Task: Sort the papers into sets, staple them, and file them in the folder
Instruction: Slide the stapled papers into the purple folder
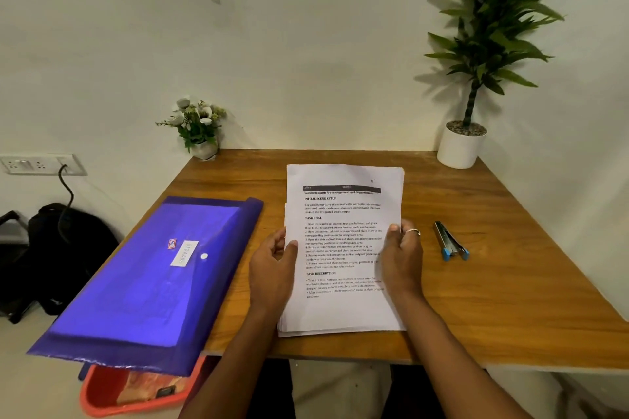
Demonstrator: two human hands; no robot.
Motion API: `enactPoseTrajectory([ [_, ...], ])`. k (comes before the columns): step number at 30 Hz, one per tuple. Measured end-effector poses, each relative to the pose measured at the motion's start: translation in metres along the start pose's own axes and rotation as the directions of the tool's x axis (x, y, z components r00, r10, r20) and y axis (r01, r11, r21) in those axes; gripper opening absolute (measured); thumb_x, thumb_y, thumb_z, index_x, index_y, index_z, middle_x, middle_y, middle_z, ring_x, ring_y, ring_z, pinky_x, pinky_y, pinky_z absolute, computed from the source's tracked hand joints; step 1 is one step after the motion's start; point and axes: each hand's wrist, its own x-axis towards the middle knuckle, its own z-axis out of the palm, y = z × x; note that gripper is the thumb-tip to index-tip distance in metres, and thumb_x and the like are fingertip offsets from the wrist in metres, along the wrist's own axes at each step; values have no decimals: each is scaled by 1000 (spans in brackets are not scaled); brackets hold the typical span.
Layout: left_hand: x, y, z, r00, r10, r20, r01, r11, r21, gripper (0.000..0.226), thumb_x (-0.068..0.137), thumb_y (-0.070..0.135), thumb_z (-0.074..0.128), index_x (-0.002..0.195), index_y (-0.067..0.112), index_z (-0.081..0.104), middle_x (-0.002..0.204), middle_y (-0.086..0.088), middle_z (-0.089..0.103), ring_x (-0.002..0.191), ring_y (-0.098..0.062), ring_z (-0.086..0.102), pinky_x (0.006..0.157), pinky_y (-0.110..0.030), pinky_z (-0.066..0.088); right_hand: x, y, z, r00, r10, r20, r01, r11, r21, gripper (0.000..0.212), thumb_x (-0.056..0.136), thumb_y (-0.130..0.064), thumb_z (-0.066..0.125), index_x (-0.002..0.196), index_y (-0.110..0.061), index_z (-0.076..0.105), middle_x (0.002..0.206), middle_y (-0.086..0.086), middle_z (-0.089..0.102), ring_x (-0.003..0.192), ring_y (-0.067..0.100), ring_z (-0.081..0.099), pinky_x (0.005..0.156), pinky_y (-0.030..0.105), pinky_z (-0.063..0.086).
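Note:
A stack of white printed papers [343, 214] lies on the middle of the wooden table [510, 299], its sheets slightly uneven at the edges. My left hand [272, 269] grips the stack's left edge, thumb on top of the page. My right hand [403, 258] grips the right edge, thumb on the page, a ring on one finger. A blue plastic folder [149, 282] lies closed on the table's left side and overhangs the left and front edges. A small blue-tipped stapler [451, 241] lies on the table to the right of the papers, apart from my right hand.
A small flower pot [199, 127] stands at the table's back left corner, a tall plant in a white pot [461, 146] at the back right. Below the folder sits a red basket [112, 398]. A black bag [64, 248] rests on the floor at left, under a wall socket [37, 165].

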Motion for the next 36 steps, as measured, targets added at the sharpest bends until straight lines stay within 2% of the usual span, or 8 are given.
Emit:
enactPoseTrajectory([
  [4,-2,-1,-2,1000,7,26,-5,997,-79,30,99,16,65,129,17,68,108,3,77,99,-16,74,87,-37,61,-1,0,-1,1000,5,1,-5,1000,-8,28,109,-33,38,123,-19,58,104,-1,69,93,14,67,73,29,55],
  [7,-1,-1,1,1000,10,26,-8,994,-106,28,100,14,65,128,14,67,106,3,78,98,-15,74,86,-34,60,0,0,-1,1000,9,-4,-9,1000,-21,31,109,-33,38,127,-17,57,106,-2,69,93,10,65,71,24,51],
  [11,-2,0,2,1000,12,16,-10,991,-131,26,100,11,64,125,11,67,103,4,78,95,-13,75,79,-23,59,0,-1,-1,1000,1,-6,-1,1000,-22,29,109,-32,38,125,-19,57,104,-4,68,94,10,65,70,23,50],
  [16,-2,2,2,1000,4,13,-2,991,-132,26,100,14,65,126,12,66,104,5,78,95,-10,74,80,-25,60,1,0,0,1000,17,-2,-17,1000,-24,32,109,-33,39,130,-16,55,110,-3,68,98,10,65,77,27,55],
  [23,-8,8,0,1000,-2,-4,1,987,-160,20,100,14,64,120,12,69,99,1,78,91,-13,74,72,-17,55,-2,-2,-1,1000,16,7,-16,1000,-13,35,108,-31,41,135,-13,54,116,-1,68,103,11,65,78,22,53],
  [26,-5,8,0,1000,-23,-11,21,986,-167,18,100,16,65,117,12,69,99,-2,78,91,-16,74,74,-20,56,-1,-2,1,1000,21,10,-21,1000,-10,35,108,-32,41,135,-13,54,116,-1,69,102,9,65,77,22,52],
  [31,-5,9,1,999,-23,-24,18,985,-173,12,99,19,66,108,11,70,96,-2,77,91,-17,74,73,-21,57,-2,-1,1,999,43,3,-43,999,9,34,108,-34,42,134,-15,54,114,-2,69,103,11,67,82,30,58],
  [36,-7,12,-1,999,-53,3,52,978,-201,15,99,23,66,106,9,68,98,-6,78,92,-20,76,73,-25,59,-6,-4,-1,998,58,39,-61,994,86,33,101,-38,57,128,-20,55,115,-6,69,100,12,70,78,35,63],
])
